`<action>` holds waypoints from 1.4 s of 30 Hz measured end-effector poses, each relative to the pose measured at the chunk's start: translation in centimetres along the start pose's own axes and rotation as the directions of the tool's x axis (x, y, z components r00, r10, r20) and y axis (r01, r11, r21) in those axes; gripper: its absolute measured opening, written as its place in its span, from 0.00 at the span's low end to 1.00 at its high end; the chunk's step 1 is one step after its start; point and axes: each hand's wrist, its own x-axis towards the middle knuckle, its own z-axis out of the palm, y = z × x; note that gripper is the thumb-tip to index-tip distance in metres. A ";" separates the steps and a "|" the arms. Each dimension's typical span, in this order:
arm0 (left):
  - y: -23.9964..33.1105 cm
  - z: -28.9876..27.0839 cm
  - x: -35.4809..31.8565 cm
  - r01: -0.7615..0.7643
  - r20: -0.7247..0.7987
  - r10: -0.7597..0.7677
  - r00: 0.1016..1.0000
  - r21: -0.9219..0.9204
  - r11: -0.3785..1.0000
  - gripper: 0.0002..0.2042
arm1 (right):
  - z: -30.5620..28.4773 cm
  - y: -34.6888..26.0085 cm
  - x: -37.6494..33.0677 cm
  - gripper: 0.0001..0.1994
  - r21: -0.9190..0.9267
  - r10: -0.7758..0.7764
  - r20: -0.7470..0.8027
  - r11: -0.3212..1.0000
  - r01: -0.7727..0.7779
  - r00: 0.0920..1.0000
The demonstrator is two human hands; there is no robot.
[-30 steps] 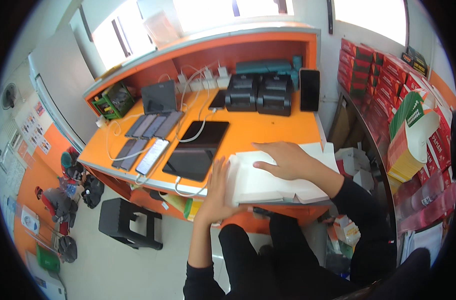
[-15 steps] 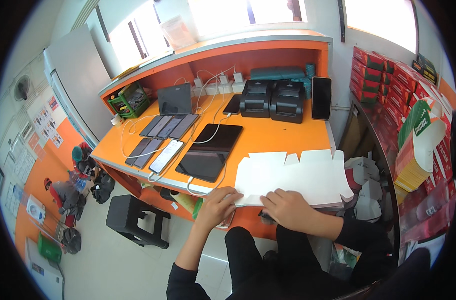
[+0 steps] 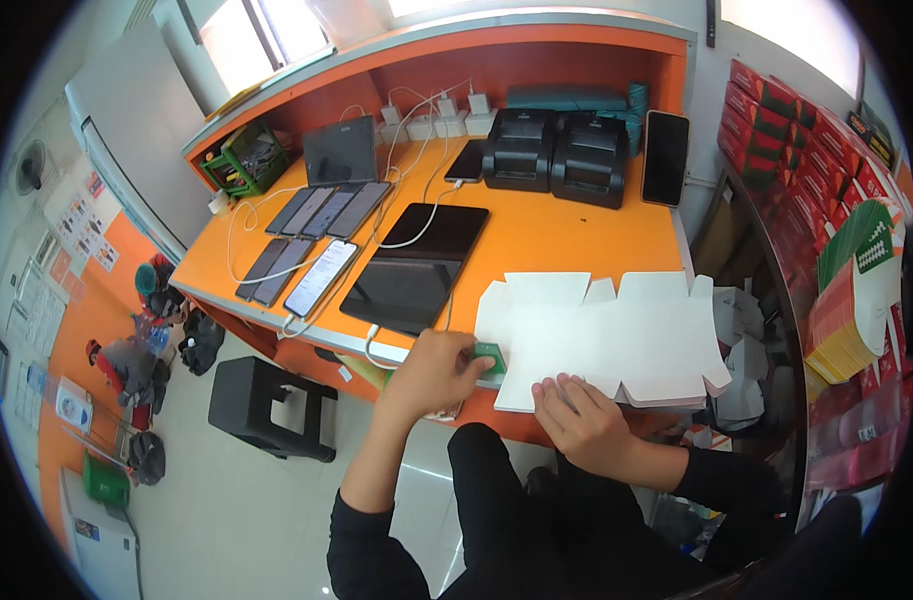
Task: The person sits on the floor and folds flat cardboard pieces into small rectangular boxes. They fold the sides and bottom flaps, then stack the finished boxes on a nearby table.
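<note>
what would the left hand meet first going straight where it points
For the left hand, the green flap at its fingertips comes first, then likely the white cardboard; depth is hard to judge.

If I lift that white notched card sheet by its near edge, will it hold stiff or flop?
The white notched card sheet is probably fairly stiff, lying flat as it does, though its cut flaps may bend. It looks thin, so likely light for its size. Layered edges show at near right, so stacked sheets might slip apart.

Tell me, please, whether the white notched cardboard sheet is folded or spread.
Mostly spread: the sheet lies flat, its flaps extending outward.
</note>
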 end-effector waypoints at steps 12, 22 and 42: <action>-1.0 -1.4 2.4 0.064 0.215 -0.124 0.969 0.266 0.962 0.19 | 1.5 7.0 9.7 0.22 0.397 0.213 0.344 0.849 -0.347 0.914; -1.7 3.5 -2.3 -0.260 -0.331 0.296 0.896 0.148 0.954 0.26 | 11.2 10.0 18.2 0.29 0.197 0.035 0.860 0.897 -0.394 0.509; -1.8 6.1 -1.1 -0.239 -0.473 0.333 0.816 0.248 0.939 0.33 | 5.6 4.7 14.4 0.20 0.191 -0.143 0.308 0.978 0.086 0.940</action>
